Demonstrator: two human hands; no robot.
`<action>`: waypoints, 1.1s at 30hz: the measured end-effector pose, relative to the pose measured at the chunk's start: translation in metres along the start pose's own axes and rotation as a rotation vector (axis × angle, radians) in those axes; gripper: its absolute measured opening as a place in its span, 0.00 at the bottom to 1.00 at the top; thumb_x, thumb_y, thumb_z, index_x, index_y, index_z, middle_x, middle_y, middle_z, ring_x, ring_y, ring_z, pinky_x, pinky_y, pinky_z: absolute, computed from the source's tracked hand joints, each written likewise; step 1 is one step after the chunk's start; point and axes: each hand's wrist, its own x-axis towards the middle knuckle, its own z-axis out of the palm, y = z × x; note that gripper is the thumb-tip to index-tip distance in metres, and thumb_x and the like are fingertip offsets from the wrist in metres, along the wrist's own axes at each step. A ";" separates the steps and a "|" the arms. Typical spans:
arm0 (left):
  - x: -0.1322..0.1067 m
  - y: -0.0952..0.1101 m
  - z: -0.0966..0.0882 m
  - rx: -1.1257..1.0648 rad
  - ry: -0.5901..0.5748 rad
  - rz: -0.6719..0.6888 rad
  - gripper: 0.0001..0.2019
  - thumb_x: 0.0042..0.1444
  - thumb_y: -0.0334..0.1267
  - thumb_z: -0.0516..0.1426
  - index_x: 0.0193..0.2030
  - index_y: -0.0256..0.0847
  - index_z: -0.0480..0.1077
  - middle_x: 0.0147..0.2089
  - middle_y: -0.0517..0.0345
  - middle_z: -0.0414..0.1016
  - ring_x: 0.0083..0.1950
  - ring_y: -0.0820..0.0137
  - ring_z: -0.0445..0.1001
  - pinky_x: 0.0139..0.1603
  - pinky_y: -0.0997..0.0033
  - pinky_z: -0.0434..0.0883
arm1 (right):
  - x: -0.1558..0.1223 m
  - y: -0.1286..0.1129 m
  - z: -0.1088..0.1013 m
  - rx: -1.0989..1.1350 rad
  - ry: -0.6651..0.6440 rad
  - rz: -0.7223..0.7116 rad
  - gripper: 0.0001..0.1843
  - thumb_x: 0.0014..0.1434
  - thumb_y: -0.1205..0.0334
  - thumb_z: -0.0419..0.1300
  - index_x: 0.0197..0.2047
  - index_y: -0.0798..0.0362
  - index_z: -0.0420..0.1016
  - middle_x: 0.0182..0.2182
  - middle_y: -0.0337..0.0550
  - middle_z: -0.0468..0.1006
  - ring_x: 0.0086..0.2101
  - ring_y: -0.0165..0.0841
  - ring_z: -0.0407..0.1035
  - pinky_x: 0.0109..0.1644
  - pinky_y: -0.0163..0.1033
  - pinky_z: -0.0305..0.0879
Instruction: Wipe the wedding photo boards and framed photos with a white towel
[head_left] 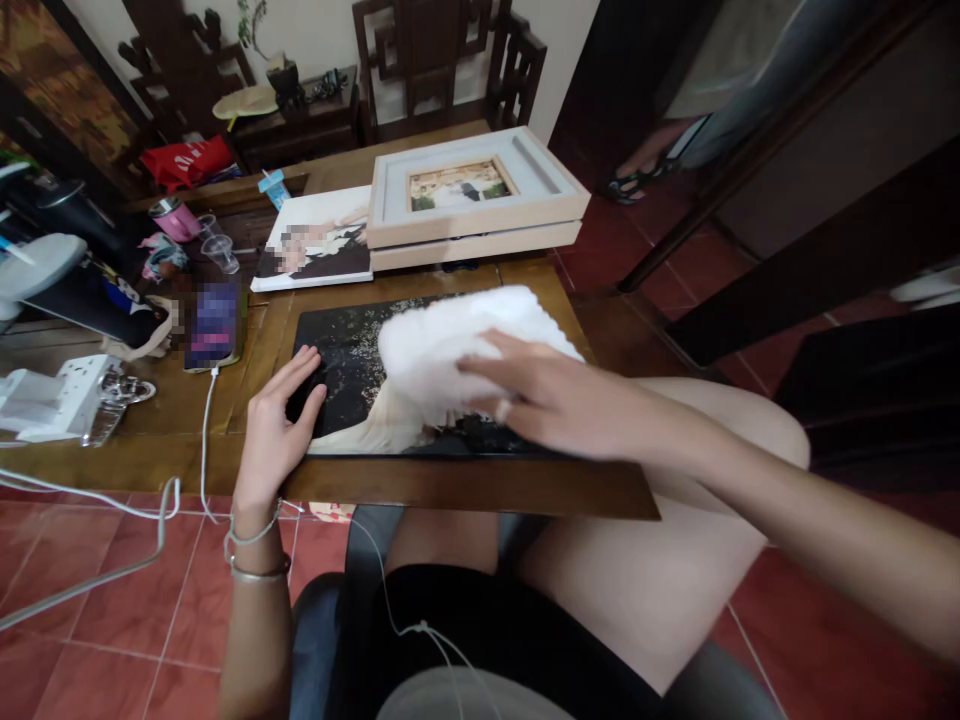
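Beneath the fingers of your right hand [559, 395], in the head view, a white cloth [442, 350] lies bunched on the dark panel [337, 345], flat on the counter [465, 485]. For what looks like wiping, press evenly, and let the left hand [277, 430] brace the panel against sliding. Those left fingers rest slightly apart over its left edge, thumb spread. Your right forearm reaches in from the right, palm down; blur hides whether its fingers clamp the cloth or only press.
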 end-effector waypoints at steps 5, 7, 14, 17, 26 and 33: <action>0.000 0.001 0.000 -0.004 0.006 0.005 0.17 0.65 0.42 0.55 0.58 0.42 0.74 0.64 0.50 0.72 0.67 0.60 0.68 0.70 0.50 0.63 | 0.048 0.038 0.013 -0.169 0.112 0.066 0.16 0.64 0.63 0.48 0.48 0.53 0.73 0.53 0.57 0.74 0.56 0.54 0.64 0.59 0.68 0.58; 0.000 0.001 0.001 -0.005 0.014 -0.006 0.17 0.65 0.43 0.55 0.58 0.42 0.74 0.64 0.50 0.73 0.67 0.60 0.69 0.70 0.49 0.63 | 0.040 0.028 0.024 -0.206 0.114 0.075 0.16 0.60 0.67 0.51 0.49 0.54 0.74 0.57 0.58 0.72 0.62 0.57 0.58 0.62 0.76 0.49; 0.001 0.001 0.002 -0.010 0.020 -0.019 0.18 0.64 0.43 0.56 0.58 0.43 0.73 0.64 0.50 0.73 0.66 0.59 0.70 0.70 0.49 0.63 | -0.051 -0.057 0.042 -0.021 0.023 -0.084 0.18 0.50 0.71 0.56 0.43 0.50 0.79 0.63 0.55 0.67 0.69 0.54 0.48 0.68 0.74 0.38; -0.001 -0.001 0.002 -0.087 0.050 -0.061 0.19 0.63 0.44 0.58 0.60 0.45 0.72 0.67 0.51 0.69 0.69 0.58 0.65 0.70 0.51 0.62 | -0.057 -0.058 0.033 0.047 -0.048 -0.091 0.18 0.49 0.72 0.55 0.42 0.50 0.77 0.63 0.52 0.69 0.68 0.50 0.52 0.70 0.70 0.41; -0.004 -0.005 -0.025 -0.673 0.088 -0.339 0.28 0.67 0.57 0.44 0.70 0.53 0.60 0.70 0.49 0.64 0.65 0.53 0.70 0.63 0.44 0.71 | -0.008 -0.025 0.047 -0.176 0.141 -0.033 0.15 0.61 0.66 0.55 0.48 0.53 0.78 0.61 0.58 0.69 0.65 0.59 0.54 0.65 0.79 0.44; -0.014 0.033 -0.056 -0.795 0.237 -0.364 0.27 0.67 0.55 0.40 0.66 0.54 0.65 0.70 0.59 0.65 0.70 0.51 0.64 0.66 0.39 0.69 | 0.019 -0.086 0.070 -0.352 0.175 -0.144 0.10 0.66 0.59 0.57 0.44 0.50 0.78 0.67 0.53 0.63 0.66 0.62 0.52 0.63 0.79 0.50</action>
